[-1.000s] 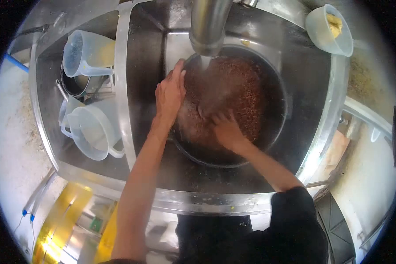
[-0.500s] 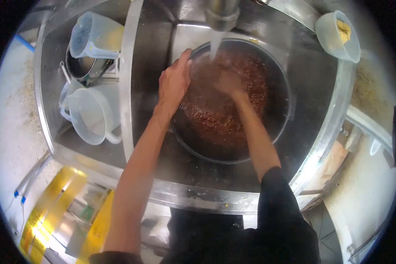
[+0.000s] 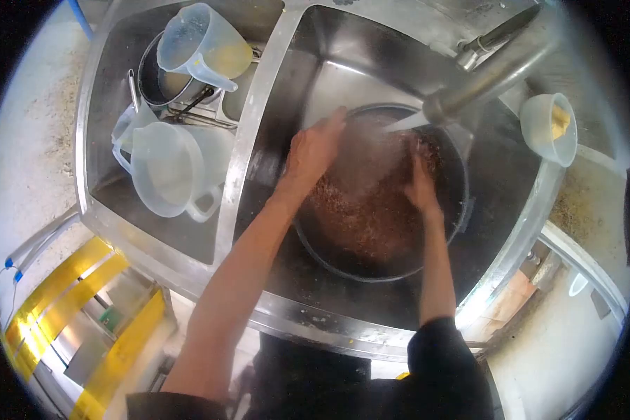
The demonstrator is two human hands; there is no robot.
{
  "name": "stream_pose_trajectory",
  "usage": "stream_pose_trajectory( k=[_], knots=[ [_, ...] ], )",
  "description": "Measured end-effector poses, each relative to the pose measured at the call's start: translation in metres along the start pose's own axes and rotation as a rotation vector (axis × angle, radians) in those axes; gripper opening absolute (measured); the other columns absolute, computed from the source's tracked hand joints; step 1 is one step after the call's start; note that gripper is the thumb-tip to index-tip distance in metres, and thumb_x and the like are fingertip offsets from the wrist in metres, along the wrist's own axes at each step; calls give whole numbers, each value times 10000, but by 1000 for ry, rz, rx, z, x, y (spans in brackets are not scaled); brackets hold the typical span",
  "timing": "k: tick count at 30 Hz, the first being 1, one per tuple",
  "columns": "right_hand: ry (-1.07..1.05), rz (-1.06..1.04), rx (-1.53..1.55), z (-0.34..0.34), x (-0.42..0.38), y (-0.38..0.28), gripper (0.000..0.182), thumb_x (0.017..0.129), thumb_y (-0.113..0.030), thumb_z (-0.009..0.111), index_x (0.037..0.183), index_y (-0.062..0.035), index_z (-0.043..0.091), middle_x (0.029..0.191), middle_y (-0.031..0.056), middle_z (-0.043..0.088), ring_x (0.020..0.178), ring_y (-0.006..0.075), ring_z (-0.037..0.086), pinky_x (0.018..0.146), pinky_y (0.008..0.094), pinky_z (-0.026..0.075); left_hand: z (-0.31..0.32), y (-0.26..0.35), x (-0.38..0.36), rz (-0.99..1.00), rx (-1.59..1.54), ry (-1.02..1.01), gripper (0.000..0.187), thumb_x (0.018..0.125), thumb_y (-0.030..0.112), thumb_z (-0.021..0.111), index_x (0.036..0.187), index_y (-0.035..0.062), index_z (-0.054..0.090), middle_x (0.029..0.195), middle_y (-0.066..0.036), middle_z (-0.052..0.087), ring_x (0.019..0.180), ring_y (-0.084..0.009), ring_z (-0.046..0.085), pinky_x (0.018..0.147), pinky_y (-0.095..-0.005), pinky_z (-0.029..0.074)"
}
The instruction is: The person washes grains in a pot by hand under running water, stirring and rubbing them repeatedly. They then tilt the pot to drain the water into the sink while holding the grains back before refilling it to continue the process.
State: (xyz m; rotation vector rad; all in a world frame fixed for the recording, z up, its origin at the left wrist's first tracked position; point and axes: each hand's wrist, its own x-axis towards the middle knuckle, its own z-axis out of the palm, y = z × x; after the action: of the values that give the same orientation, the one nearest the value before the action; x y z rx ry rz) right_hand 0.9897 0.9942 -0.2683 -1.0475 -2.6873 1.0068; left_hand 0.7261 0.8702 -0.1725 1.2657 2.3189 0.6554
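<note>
A large dark round pot [image 3: 374, 280] sits in the right sink basin. Inside it, small reddish-brown grains or beans [image 3: 367, 231] lie in water. My left hand [image 3: 315, 150] grips the pot's left rim, its thumb and fingertips partly hidden. Over the grains, at the right side of the pot, my right hand [image 3: 421, 180] has its fingers stretched out and holds nothing visible. Water runs from the faucet [image 3: 444, 108] into the pot between my hands, and its spray blurs the grains there.
The left basin holds two translucent measuring jugs, one upper [image 3: 206, 45] and one lower [image 3: 168, 168], beside a dark saucepan [image 3: 150, 73]. A translucent container with something yellow inside [image 3: 549, 126] stands on the sink's right edge. A metal divider [image 3: 248, 161] separates the basins.
My right hand has moved from the pot's middle toward its right side, fingers now spread. The camera view has turned, and the faucet appears further right. My left hand stays at the rim.
</note>
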Motion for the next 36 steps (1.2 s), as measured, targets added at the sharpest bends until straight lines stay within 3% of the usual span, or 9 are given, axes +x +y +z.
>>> stream_pose_trajectory(
  k=[6,9,14,19,22,25,28,31,36],
  knots=[
    [-451,206,276,95,93,4,651,771,-338,745,1332,-80,539,1329,196,555,1141,331,589,1019,428,450,1,1,1,-5,8,4,283,990,199,488,1266,137,497,993,-220,652,849,-447,625,691,-519,501],
    [-585,23,-346,44,33,-120,507,785,-402,733,1190,-102,675,1447,176,439,1353,368,371,1112,572,269,0,0,0,7,-24,11,285,986,199,494,1264,138,498,992,-220,652,843,-449,625,695,-520,506],
    [-537,-14,-327,22,-95,-137,749,748,-266,792,1409,-130,469,1459,229,368,1379,456,259,1075,699,192,2,-6,2,62,-56,85,284,984,203,498,1259,134,503,991,-212,658,834,-443,632,702,-515,516],
    [-205,726,-155,48,-98,-128,1091,657,-183,861,1508,-80,186,1378,320,386,1336,449,327,992,575,412,-5,7,-1,-81,-58,-66,281,982,203,502,1251,122,514,1014,-214,653,887,-432,630,719,-501,522],
    [2,983,249,119,-81,-57,859,770,-197,761,1476,-80,288,1465,248,345,1312,435,385,1047,510,388,-4,3,0,-36,-100,15,278,977,196,508,1246,123,513,1025,-213,650,893,-430,632,709,-491,528],
    [416,592,1730,202,-33,10,1014,850,-311,716,1541,-109,1,1540,166,271,1437,325,206,1138,525,260,-6,3,3,-27,-56,36,277,971,189,514,1242,131,508,1022,-210,650,877,-437,632,694,-490,531],
    [331,1104,1603,93,33,-89,819,927,-291,618,1546,-136,105,1571,98,235,1461,302,136,1155,527,224,-3,-4,-2,-16,-52,-24,286,965,184,520,1247,137,508,1019,-213,649,872,-433,634,700,-491,529],
    [408,1133,1483,59,27,-76,575,883,-252,698,1388,-85,482,1396,86,493,1257,259,477,1015,386,417,5,-7,0,11,-97,12,291,960,182,527,1248,138,512,997,-208,653,873,-419,638,699,-488,528],
    [-67,544,138,3,-71,-58,796,825,-286,740,1458,-17,339,1379,215,509,1244,355,517,1022,413,420,7,-11,-1,113,-79,106,278,935,230,527,1206,169,508,867,-186,675,746,-411,662,627,-481,539]
  ],
)
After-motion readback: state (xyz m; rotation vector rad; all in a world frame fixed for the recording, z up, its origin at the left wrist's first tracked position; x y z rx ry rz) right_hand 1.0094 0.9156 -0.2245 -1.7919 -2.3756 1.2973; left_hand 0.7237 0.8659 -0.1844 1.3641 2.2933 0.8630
